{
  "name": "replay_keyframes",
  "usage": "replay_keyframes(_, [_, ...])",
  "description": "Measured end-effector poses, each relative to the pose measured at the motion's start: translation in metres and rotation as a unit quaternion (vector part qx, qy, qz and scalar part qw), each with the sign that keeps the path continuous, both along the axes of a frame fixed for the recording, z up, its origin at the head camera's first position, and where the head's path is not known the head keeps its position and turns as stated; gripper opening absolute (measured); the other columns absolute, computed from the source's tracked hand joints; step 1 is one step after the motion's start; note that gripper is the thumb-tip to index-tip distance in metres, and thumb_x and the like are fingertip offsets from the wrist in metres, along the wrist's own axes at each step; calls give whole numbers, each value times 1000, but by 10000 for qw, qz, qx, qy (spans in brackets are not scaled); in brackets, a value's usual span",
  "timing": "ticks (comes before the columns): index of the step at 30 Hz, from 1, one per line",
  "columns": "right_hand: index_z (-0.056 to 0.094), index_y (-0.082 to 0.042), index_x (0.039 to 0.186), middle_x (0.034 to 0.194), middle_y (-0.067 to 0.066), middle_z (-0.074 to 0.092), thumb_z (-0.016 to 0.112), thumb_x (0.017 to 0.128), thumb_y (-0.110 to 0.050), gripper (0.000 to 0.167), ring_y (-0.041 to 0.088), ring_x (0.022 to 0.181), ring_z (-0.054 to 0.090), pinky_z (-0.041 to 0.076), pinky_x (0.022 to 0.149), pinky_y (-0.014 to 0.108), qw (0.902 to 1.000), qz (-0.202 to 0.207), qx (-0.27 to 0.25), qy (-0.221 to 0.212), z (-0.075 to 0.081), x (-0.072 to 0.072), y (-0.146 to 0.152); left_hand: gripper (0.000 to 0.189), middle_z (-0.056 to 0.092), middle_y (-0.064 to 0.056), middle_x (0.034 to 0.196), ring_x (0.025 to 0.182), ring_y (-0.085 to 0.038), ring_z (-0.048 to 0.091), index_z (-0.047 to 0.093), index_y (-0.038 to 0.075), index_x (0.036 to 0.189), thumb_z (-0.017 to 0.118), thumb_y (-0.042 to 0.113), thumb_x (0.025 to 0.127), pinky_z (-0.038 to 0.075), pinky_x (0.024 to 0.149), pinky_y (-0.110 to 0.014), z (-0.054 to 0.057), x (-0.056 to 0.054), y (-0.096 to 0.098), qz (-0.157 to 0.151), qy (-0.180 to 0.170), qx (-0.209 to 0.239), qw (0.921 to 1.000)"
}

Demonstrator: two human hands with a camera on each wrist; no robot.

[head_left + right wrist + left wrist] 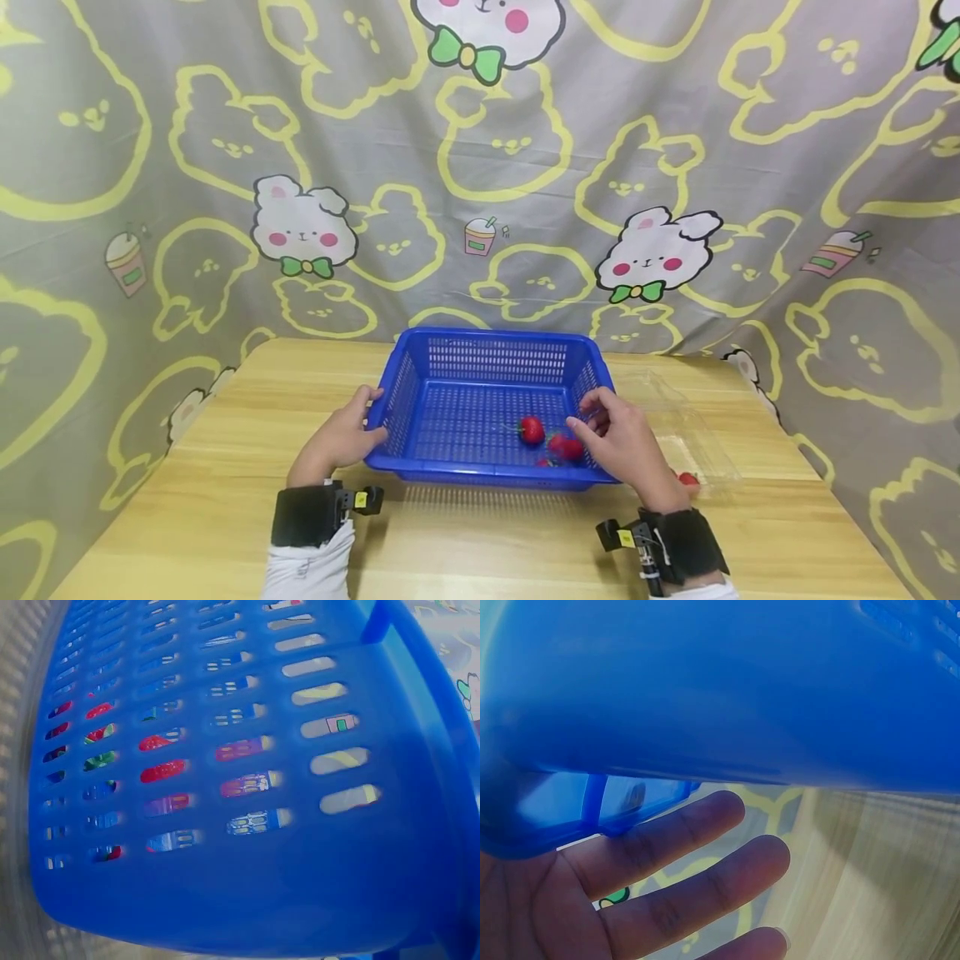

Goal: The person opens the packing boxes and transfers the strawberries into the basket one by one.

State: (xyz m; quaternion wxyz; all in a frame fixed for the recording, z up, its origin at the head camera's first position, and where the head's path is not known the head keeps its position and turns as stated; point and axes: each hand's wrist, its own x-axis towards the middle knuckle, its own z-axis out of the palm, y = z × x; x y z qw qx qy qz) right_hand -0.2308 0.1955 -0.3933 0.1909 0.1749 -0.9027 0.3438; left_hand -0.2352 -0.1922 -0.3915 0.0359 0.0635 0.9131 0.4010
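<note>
A blue plastic basket [480, 471] with slotted walls stands on the table. My left hand [341, 433] is at its left rim, thumb over the edge. In the left wrist view, several fingers [697, 892] extend below the basket's rim. My right hand [622, 437] hovers at the right rim, thumb and index finger apart, holding nothing visible. Just below it, inside the basket, are a strawberry [532, 430] with a green stem, blurred red strawberries [570, 448] and another partly hidden by the front wall. Red fruit [161, 771] also shows through the slots in the right wrist view.
To the right of the basket lies a clear plastic box [708, 442], with a strawberry [688, 480] partly behind my right wrist. The wooden table [480, 550] ends at a patterned curtain [525, 208] at the back and sides.
</note>
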Motion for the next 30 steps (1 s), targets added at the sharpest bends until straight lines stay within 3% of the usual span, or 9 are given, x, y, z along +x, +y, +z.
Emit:
replay_keyframes(11, [60,-6,90,75,1,58,70,85,-3,12,14,65,54,50,57,24,9992,-235,-151,289,1,-5,19,50,48,-33,134,117,-48,52,36,1,136,57,7,91,48,91,-59,0,-2,1,-30,-1,-31,10000])
replay_keyframes(22, [60,-3,99,82,7,60,63,91,-7,10,21,72,55,50,60,27,9955,-834,-30,-439,12,-2,48,50,48,-34,134,118,-48,52,35,1,136,56,7,92,48,90,-59,2,-4,0,-42,-30,-65,10000])
replay_keyframes(30, [60,-1,101,89,11,64,62,91,-8,13,27,79,63,55,67,39,9901,-1062,53,-915,11,0,62,50,47,-34,135,120,-49,50,34,2,138,55,7,92,46,92,-61,0,-5,1,20,-86,-89,9999])
